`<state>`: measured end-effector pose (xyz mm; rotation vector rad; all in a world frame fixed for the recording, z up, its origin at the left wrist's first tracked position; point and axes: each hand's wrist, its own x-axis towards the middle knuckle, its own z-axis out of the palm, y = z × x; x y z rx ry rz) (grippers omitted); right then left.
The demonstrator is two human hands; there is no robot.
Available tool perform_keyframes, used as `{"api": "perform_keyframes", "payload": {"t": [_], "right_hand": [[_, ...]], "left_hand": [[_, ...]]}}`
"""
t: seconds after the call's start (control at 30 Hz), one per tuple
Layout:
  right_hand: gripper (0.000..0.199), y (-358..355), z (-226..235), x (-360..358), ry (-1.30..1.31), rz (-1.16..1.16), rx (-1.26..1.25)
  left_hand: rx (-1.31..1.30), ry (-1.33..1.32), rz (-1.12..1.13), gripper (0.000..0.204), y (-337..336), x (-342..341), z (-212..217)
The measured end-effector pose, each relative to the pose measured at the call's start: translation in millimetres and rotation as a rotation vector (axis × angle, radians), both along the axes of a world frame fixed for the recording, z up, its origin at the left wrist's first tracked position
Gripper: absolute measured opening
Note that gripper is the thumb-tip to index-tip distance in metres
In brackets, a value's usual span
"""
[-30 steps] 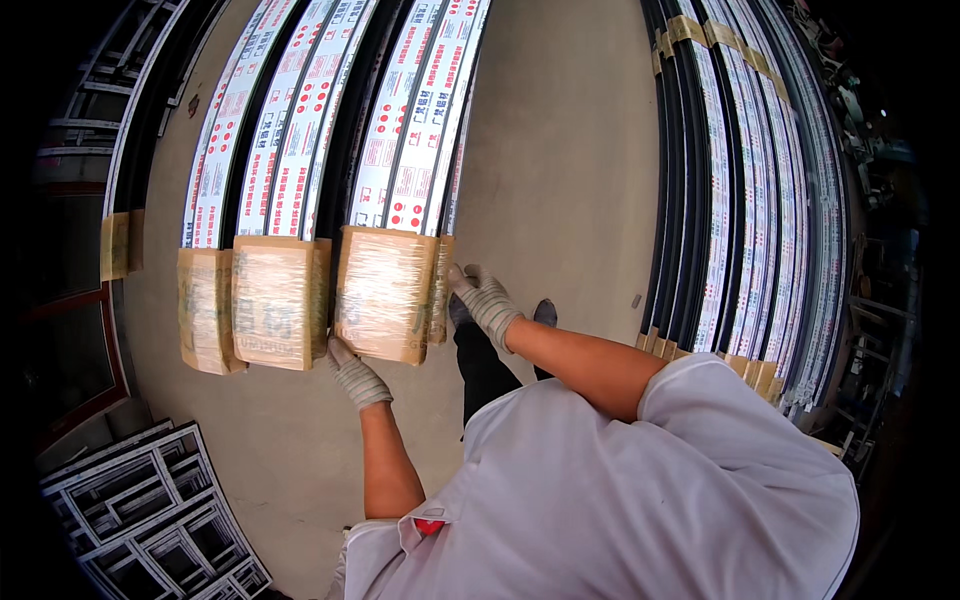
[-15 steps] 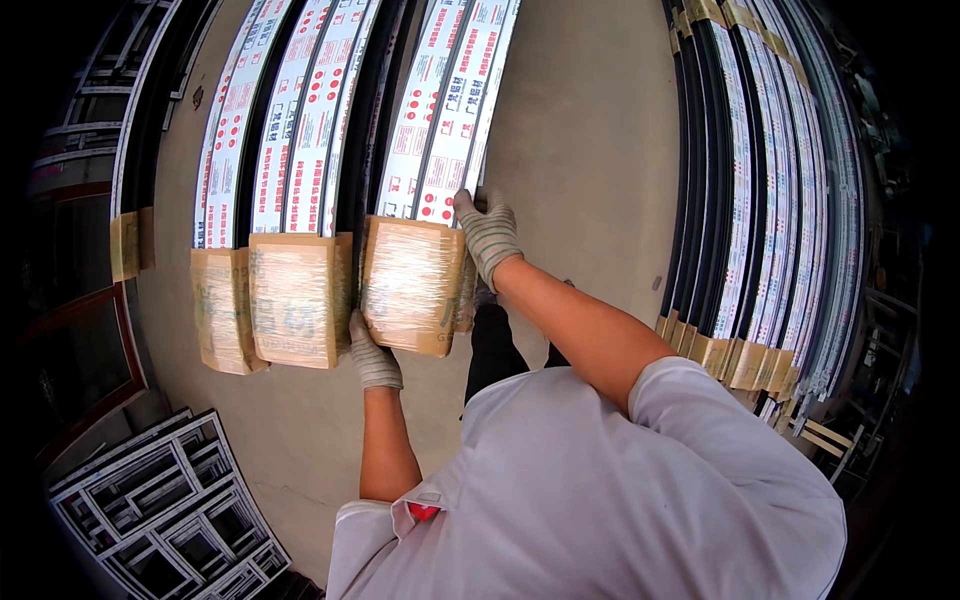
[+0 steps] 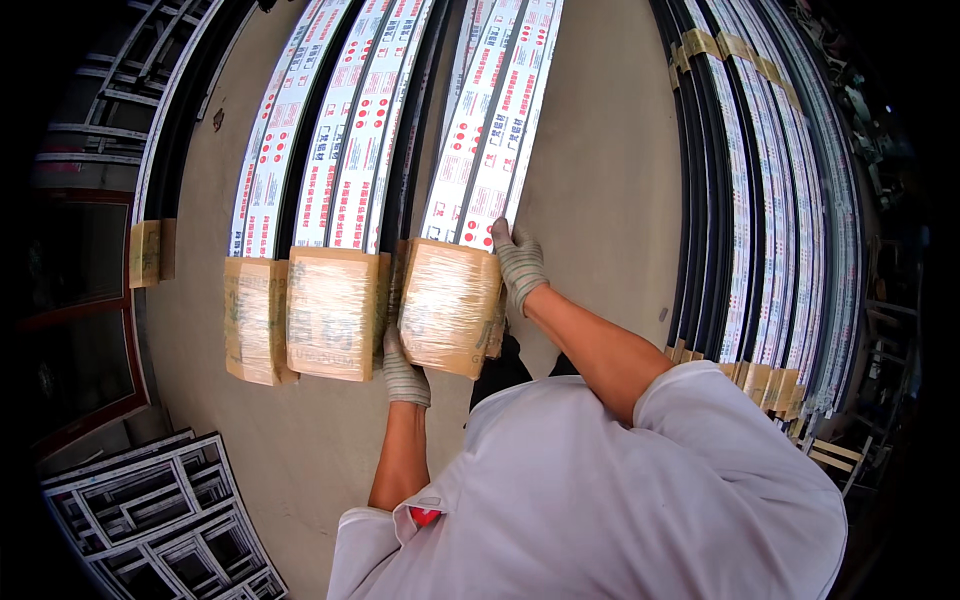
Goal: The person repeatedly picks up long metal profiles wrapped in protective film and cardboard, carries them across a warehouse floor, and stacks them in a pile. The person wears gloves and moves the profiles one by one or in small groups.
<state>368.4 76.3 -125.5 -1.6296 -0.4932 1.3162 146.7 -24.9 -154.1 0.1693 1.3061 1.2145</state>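
Both my hands, in pale striped knit gloves, hold the near end of a long bundle of profiles (image 3: 478,165) covered in printed white film. A brown cardboard wrap (image 3: 450,308), wound with shiny clear film, covers that end. My right hand (image 3: 520,265) grips the bundle's right side just above the wrap, thumb on top and the other fingers hidden at the side. Low on the left, my left hand (image 3: 405,372) is closed at the wrap's lower left corner, its fingers partly hidden in the narrow gap beside the neighbouring wrapped bundle (image 3: 333,315).
Another wrapped bundle (image 3: 257,320) lies farther left. A row of long profiles (image 3: 745,200) with taped ends runs along the right. Ladder-like metal frames (image 3: 170,520) lie at lower left. Grey-brown floor (image 3: 600,150) shows between the rows.
The bundles and my hands appear farther right and slightly lower in the view, much of it from the view turning. The held end sits slightly nearer me against its neighbour. My grip stays.
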Motion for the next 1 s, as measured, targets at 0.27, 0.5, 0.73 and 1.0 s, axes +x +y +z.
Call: {"api": "perform_keyframes", "payload": {"t": [0.27, 0.5, 0.73, 1.0], "right_hand": [[0.051, -1, 6, -1, 0.115, -0.123, -0.052], [0.045, 6, -18, -14, 0.013, -0.257, -0.029], [0.049, -32, 54, 28, -0.062, -0.194, -0.042], [0.051, -114, 65, 151, -0.048, -0.258, -0.065]], "left_hand": [[-0.006, -0.055, -0.081, 0.045, -2, -1, 5], [-0.006, -0.173, -0.02, 0.047, 5, 1, 14], [-0.079, -0.155, -0.144, 0.046, -24, 33, 61], [-0.16, -0.232, -0.381, 0.046, -82, 121, 53]]}}
